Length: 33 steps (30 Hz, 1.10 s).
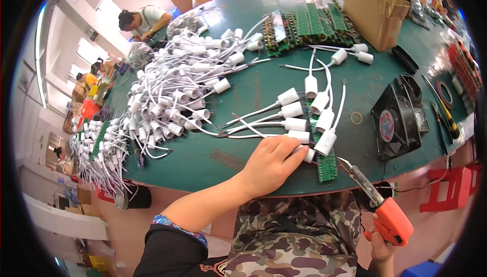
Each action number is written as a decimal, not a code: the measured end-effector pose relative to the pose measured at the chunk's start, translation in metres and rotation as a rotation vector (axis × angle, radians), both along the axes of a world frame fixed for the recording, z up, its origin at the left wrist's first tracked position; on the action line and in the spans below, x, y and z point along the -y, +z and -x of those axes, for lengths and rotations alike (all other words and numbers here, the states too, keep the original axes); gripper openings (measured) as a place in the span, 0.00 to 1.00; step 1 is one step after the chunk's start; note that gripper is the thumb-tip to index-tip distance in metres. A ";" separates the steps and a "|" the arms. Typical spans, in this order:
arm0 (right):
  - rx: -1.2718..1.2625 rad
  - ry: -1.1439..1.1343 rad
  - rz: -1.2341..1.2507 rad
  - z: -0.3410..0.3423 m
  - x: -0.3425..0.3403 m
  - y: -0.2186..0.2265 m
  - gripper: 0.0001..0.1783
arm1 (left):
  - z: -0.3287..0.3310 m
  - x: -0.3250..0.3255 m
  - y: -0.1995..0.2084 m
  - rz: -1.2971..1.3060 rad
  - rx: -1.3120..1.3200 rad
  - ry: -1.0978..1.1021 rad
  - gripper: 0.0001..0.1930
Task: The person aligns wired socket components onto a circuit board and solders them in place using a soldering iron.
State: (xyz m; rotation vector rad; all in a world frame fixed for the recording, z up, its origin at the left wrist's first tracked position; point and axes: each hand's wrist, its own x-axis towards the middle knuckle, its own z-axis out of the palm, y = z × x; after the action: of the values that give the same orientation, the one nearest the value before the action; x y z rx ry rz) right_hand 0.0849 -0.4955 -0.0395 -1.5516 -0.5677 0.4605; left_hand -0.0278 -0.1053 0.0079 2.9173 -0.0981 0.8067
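My left hand (271, 165) has its fingers closed on a white cylindrical cable end (307, 155) beside the lower part of a green circuit board (328, 168). Along both sides of this board lie several more white cylinders with white cables, such as the one on its right (325, 142). Thin wires show between some cylinders and the board. My right hand (381, 244), low at the right, grips a red-handled soldering gun (393, 221). Its metal tip points up and left, just right of the board's near end, apparently not touching it.
A large heap of white cabled cylinders (177, 84) covers the table's left. Circuit-board panels (309, 21) and a cardboard box (375, 13) stand at the back. A black fan (398, 119), a yellow-handled screwdriver (449, 119) and a tape roll (444, 94) lie right. Other people sit left.
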 end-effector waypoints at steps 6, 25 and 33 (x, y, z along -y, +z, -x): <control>0.031 0.009 -0.011 -0.001 -0.005 -0.002 0.23 | 0.009 -0.017 0.008 0.090 0.016 -0.045 0.18; 0.068 -0.010 -0.091 0.005 -0.007 -0.004 0.24 | -0.004 -0.191 0.007 -0.416 -0.229 0.714 0.10; 0.015 -0.024 -0.024 0.010 -0.014 0.009 0.24 | -0.007 -0.133 0.068 -0.134 0.134 0.288 0.23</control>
State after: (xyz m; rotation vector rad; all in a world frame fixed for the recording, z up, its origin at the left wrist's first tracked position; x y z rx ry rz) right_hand 0.0750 -0.4811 -0.0304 -1.5390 -0.5633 0.4224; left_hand -0.0204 0.0277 0.0757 3.0425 0.2740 1.0766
